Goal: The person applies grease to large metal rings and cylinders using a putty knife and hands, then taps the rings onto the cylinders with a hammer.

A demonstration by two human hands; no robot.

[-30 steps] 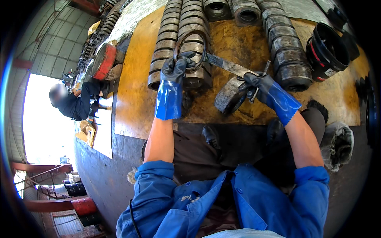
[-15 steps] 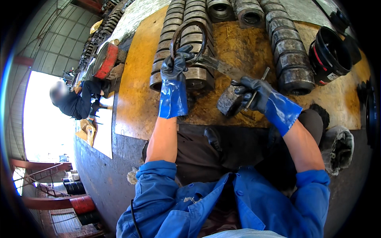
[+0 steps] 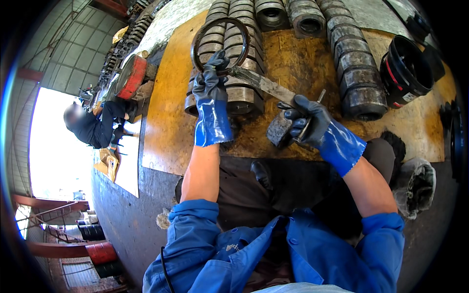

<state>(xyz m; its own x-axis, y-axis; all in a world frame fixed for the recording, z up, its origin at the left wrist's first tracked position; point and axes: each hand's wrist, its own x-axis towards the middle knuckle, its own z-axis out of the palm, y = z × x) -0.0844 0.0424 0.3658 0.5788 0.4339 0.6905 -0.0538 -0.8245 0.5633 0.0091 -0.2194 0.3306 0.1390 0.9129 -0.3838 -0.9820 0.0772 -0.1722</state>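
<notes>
Two gloved hands: left hand (image 3: 211,83) gripping ring (image 3: 220,45), right hand (image 3: 307,119) perhaps tool-holding.

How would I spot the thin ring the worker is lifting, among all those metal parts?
Find the big yellowish board with rows of stacked grey metal rings. Over the nearest stack, the left hand in its blue glove holds up a dark ring. Unlike the thick, stacked rings, it is a thin, wide-open hoop, raised and on its own.

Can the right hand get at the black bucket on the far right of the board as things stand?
Probably not yet: the right hand grips a thin tool over a metal block, though nothing blocks the way to the black bucket.
</notes>
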